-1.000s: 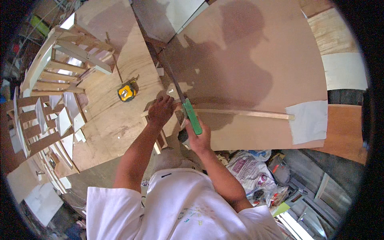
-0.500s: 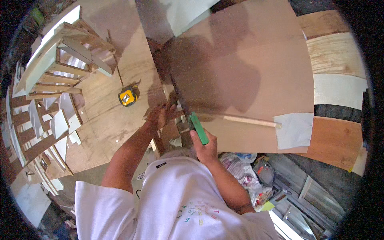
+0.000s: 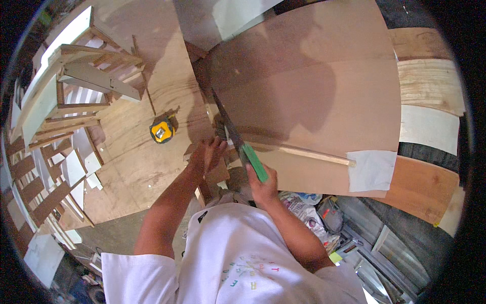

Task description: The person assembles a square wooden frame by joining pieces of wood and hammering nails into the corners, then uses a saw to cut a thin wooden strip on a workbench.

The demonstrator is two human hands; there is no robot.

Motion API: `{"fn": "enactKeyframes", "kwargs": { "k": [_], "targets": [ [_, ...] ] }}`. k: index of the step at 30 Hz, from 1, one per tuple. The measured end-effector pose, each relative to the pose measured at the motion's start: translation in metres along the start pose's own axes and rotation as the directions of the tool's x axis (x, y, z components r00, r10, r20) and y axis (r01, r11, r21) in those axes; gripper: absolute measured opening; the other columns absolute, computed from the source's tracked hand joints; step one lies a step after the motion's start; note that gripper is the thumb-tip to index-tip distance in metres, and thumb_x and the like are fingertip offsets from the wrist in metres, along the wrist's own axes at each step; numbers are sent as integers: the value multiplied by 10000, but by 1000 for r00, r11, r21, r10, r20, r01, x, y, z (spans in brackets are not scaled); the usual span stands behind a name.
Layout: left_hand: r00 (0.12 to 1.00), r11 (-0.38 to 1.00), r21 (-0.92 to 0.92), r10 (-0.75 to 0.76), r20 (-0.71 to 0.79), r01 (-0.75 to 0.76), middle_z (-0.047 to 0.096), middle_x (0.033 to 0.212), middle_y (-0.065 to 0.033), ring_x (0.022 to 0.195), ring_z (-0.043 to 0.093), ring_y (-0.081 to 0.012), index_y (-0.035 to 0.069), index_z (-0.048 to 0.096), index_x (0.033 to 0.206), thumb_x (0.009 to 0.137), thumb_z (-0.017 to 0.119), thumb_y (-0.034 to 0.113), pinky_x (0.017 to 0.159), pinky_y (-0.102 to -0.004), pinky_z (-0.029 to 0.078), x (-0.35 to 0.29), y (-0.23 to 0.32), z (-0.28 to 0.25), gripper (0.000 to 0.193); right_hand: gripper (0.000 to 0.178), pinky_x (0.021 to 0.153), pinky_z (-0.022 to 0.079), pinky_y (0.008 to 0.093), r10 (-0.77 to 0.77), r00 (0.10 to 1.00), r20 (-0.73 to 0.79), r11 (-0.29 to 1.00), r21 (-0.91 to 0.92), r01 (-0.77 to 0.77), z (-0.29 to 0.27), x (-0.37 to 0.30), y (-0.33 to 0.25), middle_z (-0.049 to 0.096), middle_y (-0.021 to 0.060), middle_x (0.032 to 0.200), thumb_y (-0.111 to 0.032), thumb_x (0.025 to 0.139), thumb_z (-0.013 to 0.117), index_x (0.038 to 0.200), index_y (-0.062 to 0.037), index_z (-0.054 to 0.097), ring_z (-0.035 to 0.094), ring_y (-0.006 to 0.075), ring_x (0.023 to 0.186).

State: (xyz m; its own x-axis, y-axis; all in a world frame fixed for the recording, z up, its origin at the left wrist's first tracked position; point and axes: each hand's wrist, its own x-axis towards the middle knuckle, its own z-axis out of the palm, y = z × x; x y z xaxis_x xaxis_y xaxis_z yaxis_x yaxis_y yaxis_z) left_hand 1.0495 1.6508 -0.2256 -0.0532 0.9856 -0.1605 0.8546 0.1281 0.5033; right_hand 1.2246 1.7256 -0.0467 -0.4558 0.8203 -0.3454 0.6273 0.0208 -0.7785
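In my right hand [image 3: 263,186] is the green handle of a hand saw [image 3: 230,119], fingers wrapped around it. Its dark blade slants away to the upper left, across a thin wooden strip [image 3: 309,152]. Just left of the blade, my left hand [image 3: 206,156] has its fingers bent at the strip's left end and seems to grip it; the exact contact is hard to see. The strip lies over a large brown wooden panel [image 3: 283,76], its right end near a white patch [image 3: 372,171].
A yellow and black tape measure [image 3: 162,131] lies on a plywood sheet [image 3: 126,167] at left. Slatted wooden frames [image 3: 76,101] stand beyond it. Boards [image 3: 425,81] line the right side. Plastic bags [image 3: 304,210] and metal-framed pieces [image 3: 385,253] lie below the panel.
The saw blade has turned slightly, so more of its flat side shows. My left hand stays beside it, a little lower in view. The whole view has shifted slightly.
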Motion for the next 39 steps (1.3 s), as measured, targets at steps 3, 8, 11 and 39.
{"fn": "enactKeyframes", "kwargs": {
  "k": [3,8,11,39],
  "targets": [
    [999,997,-73,-28,-31,26,615,1183,-171,1055,646,-388,85,579,1200,988,545,203,884,-547,513,2,-7,18,245,311,567,420,356,0,999,36,998,-58,2,16,35,11,538,32,632,-242,993,665,812,6,620,461,116,615],
    [988,993,-46,-104,117,110,615,1244,-136,1082,642,-367,123,572,1257,974,558,311,915,-530,506,5,-17,22,340,305,554,410,345,19,999,35,999,-35,-18,4,8,-27,520,20,616,-232,992,666,805,3,615,453,110,609],
    [997,1000,24,-21,77,19,622,1171,-150,1060,662,-366,105,561,1230,941,597,269,875,-525,525,4,-3,7,334,320,573,463,435,148,988,51,989,-32,-146,-21,-18,-37,593,178,634,-288,970,686,825,-4,649,576,278,546],
    [960,960,-179,-172,218,213,585,1331,-210,1205,586,-421,65,552,1348,980,537,254,1008,-525,505,20,8,12,415,267,583,478,453,56,991,124,989,-141,-39,-11,33,-27,629,207,659,-228,959,675,832,5,648,643,348,587]
  ]
}}
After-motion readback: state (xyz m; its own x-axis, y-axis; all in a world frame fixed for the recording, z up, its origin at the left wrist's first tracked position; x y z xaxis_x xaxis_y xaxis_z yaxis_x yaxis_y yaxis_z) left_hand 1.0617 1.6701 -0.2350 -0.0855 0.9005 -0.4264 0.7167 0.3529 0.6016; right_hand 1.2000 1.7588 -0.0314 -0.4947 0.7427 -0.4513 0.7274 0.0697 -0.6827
